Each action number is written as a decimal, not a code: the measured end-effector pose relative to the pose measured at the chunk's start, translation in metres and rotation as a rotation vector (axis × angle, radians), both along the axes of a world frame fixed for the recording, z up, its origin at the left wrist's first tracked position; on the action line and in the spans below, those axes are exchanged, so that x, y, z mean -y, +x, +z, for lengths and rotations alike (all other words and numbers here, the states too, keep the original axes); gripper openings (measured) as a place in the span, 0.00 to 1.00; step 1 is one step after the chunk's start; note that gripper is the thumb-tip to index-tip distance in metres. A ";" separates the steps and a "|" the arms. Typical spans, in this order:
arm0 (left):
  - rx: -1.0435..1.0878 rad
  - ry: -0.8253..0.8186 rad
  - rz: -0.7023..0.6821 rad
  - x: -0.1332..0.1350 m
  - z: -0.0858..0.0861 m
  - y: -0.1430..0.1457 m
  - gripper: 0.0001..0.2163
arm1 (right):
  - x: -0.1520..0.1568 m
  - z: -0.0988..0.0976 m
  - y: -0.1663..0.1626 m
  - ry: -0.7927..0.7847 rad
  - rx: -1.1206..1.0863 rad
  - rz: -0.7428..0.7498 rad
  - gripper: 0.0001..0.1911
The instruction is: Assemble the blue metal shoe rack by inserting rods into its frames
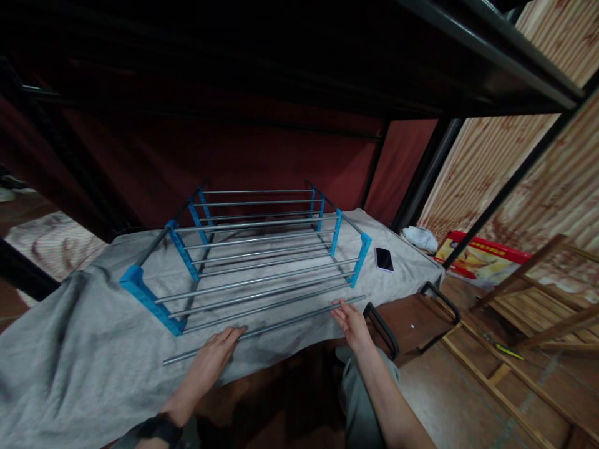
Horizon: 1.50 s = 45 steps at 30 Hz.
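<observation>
A long grey metal rod (285, 323) runs across the front edge of the bed, just before a partly built rack. My left hand (218, 352) grips it left of its middle, the back of the hand hiding part of the rod. Near the rod's right end, my right hand (350, 321) pinches it between thumb and fingers. Behind lies the rack (262, 280), with blue plastic brackets (152, 302) on both sides and several metal rods spanning between them. Its front rods are close to the rod I hold but apart from it.
The grey sheet (75, 324) covers the bed. A phone (384, 259) lies right of the rack. Dark bunk framing hangs low overhead. On the right are a black-handled brown board (407, 321), a red box (482, 255), a wooden chair (552, 287) and a wooden frame (500, 374).
</observation>
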<state>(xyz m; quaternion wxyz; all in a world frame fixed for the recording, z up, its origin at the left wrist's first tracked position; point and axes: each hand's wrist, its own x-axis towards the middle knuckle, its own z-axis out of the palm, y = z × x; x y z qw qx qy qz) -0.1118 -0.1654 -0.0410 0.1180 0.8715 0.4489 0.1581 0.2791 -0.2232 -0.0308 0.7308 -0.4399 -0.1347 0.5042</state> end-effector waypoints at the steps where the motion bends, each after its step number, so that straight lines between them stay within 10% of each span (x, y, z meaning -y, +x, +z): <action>1: -0.011 0.019 0.014 -0.002 0.001 -0.004 0.19 | 0.000 0.001 0.005 0.013 0.000 -0.029 0.18; 13: 0.085 0.131 0.264 -0.011 0.024 -0.031 0.12 | 0.003 -0.014 0.072 -0.018 0.044 -0.330 0.18; 22: 0.880 -0.384 0.413 -0.021 0.029 -0.016 0.17 | 0.005 -0.019 0.092 -0.093 0.088 -0.427 0.32; 29: 1.609 -0.669 0.507 -0.015 0.051 -0.004 0.21 | 0.005 -0.020 0.081 -0.104 0.032 -0.360 0.24; 45: 1.682 -0.737 0.860 0.012 0.068 -0.015 0.07 | 0.008 -0.001 0.015 -0.039 0.112 -0.338 0.29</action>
